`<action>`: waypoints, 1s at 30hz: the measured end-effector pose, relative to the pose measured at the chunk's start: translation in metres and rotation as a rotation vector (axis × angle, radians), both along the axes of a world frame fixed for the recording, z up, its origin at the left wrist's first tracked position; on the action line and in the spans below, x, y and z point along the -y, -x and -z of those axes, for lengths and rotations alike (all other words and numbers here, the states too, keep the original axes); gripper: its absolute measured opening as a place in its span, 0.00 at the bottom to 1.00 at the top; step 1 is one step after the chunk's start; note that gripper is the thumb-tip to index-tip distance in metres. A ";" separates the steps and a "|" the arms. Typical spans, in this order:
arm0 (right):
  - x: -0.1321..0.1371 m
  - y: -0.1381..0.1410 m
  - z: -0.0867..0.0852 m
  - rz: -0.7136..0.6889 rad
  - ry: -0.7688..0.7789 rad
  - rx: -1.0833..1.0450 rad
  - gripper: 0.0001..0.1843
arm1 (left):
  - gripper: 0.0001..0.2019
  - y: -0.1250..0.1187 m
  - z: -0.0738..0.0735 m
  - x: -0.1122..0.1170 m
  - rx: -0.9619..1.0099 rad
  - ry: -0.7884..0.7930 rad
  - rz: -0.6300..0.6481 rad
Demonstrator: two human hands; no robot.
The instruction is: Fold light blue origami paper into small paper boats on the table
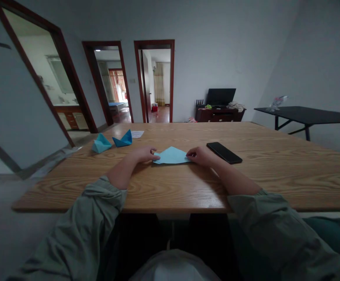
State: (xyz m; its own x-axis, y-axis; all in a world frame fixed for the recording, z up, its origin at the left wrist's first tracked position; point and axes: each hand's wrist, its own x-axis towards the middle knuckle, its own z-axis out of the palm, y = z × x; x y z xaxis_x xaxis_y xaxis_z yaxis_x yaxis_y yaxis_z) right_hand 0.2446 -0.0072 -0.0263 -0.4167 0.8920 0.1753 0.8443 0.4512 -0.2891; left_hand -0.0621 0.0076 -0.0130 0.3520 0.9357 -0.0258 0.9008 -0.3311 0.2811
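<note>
A light blue sheet of folded paper lies before me, its upper edge rising to a low peak in the middle. My left hand pinches its left end between thumb and fingers. At the opposite end, my right hand is closed on the paper's right corner. Two finished-looking paper shapes stand to the left: a light blue folded one and a darker blue paper boat. The undersides of the folds are hidden.
A black phone lies just right of my right hand. Behind the paper boat is a small white slip. All rest on a wooden table. Beyond it stand a TV cabinet and a black table.
</note>
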 end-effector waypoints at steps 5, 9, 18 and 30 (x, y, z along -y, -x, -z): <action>-0.011 -0.009 0.005 0.238 -0.088 0.095 0.34 | 0.29 -0.004 0.005 -0.003 0.013 -0.002 -0.001; -0.012 -0.013 0.003 0.359 -0.026 0.182 0.38 | 0.23 -0.003 0.005 -0.004 -0.035 -0.008 -0.064; -0.020 -0.011 0.010 0.340 0.050 -0.008 0.26 | 0.17 -0.006 0.008 -0.002 0.064 -0.021 -0.067; -0.020 -0.008 0.012 0.336 0.081 -0.047 0.22 | 0.18 -0.009 0.008 -0.003 0.100 0.017 -0.094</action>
